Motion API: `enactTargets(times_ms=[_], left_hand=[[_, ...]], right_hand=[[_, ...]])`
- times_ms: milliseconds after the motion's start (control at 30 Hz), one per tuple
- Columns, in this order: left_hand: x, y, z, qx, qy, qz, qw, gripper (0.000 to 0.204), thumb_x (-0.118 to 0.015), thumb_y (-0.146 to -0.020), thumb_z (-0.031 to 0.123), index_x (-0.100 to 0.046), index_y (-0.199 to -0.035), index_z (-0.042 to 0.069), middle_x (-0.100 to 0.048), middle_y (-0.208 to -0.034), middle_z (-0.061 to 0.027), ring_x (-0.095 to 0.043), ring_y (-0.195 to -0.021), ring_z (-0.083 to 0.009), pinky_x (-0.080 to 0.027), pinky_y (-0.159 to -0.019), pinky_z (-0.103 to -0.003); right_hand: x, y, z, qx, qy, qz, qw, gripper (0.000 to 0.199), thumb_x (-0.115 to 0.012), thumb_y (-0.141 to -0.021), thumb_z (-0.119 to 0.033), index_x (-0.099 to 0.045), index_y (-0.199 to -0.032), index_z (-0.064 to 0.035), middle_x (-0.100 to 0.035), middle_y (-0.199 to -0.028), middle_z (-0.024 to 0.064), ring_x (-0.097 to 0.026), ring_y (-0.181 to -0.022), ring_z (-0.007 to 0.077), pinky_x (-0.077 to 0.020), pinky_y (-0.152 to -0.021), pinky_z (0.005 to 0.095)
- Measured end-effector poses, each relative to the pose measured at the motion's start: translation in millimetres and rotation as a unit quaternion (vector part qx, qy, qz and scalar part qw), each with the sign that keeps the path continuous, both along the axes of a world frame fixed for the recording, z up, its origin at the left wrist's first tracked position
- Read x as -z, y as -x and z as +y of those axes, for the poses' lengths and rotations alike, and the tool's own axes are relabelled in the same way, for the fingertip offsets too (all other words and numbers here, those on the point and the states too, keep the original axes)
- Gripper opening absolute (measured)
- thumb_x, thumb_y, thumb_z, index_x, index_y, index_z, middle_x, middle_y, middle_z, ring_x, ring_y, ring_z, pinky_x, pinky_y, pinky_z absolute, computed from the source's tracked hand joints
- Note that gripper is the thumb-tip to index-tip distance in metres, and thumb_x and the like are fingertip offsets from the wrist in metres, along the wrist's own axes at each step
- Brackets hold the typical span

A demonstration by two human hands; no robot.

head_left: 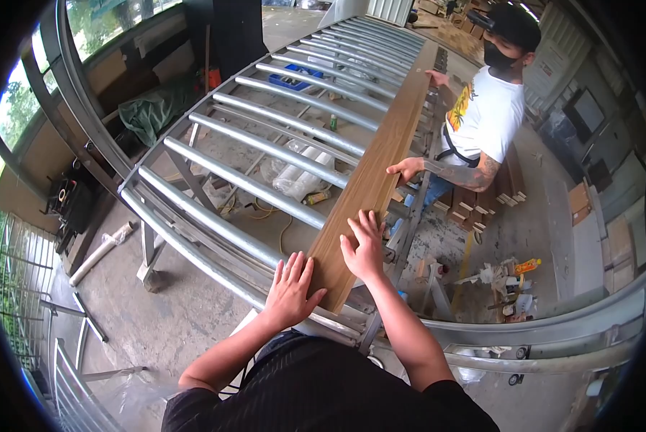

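From the head camera I look down on a long brown wooden plank (377,155) lying lengthwise across a roller conveyor (265,147), its near end resting on the rail just ahead of me. My left hand (291,286) lies flat against the plank's near left edge, fingers spread and grasping nothing. My right hand (366,248) presses palm-down on the plank's top face just beyond it, fingers also fanned out.

Farther along, a co-worker in a white shirt (485,115) has one hand (407,168) on the plank's right edge and another hand (435,77) near its far end.

As I judge it, doing this well means keeping both palms flat with even pressure so the board stays square to the rollers, and matching the co-worker's pace so it does not skew or slide off the rail.
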State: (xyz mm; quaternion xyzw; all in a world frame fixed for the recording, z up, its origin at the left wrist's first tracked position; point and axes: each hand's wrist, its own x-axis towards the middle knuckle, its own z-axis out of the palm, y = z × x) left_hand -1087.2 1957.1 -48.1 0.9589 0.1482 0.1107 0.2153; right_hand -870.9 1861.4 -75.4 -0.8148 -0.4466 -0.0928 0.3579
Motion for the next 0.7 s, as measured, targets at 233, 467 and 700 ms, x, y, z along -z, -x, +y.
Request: enactTargets(times_ms=[233, 467, 700], left_hand=[[-7, -8, -2, 0.018, 0.005, 0.012, 1.0, 0.077, -0.061, -0.09, 0.047, -0.039, -0.145, -0.003, -0.031, -0.153, -0.0295, -0.026, -0.146, -0.0411, -0.019, -0.119, -0.055], [-7, -23, -7, 0.036, -0.03, 0.012, 0.999, 0.078, -0.063, -0.09, 0.047, -0.038, -0.146, -0.003, -0.027, -0.155, -0.0292, -0.021, -0.148, -0.0427, -0.017, -0.119, -0.055], [-15, -20, -15, 0.075, 0.03, -0.017, 0.997, 0.076, -0.066, -0.089, 0.044, -0.04, -0.145, -0.002, -0.03, -0.155, -0.0267, -0.023, -0.148, -0.0399, -0.017, -0.12, -0.053]], right_hand=[[11, -4, -2, 0.011, 0.03, -0.008, 0.999, 0.046, -0.066, -0.088, -0.025, -0.06, -0.128, -0.0027, -0.043, -0.147, 0.0244, -0.031, -0.142, 0.0454, -0.0164, -0.114, 0.068], [5, -4, -2, 0.028, 0.044, -0.004, 0.999, 0.045, -0.065, -0.09, -0.025, -0.061, -0.131, -0.0051, -0.044, -0.149, 0.0208, -0.031, -0.144, 0.042, -0.0146, -0.116, 0.0647], [0, 28, -36, -0.01, -0.053, 0.037, 0.998, 0.042, -0.068, -0.088, -0.019, -0.061, -0.125, -0.001, -0.048, -0.145, 0.0209, -0.039, -0.138, 0.0429, -0.0305, -0.114, 0.054]])
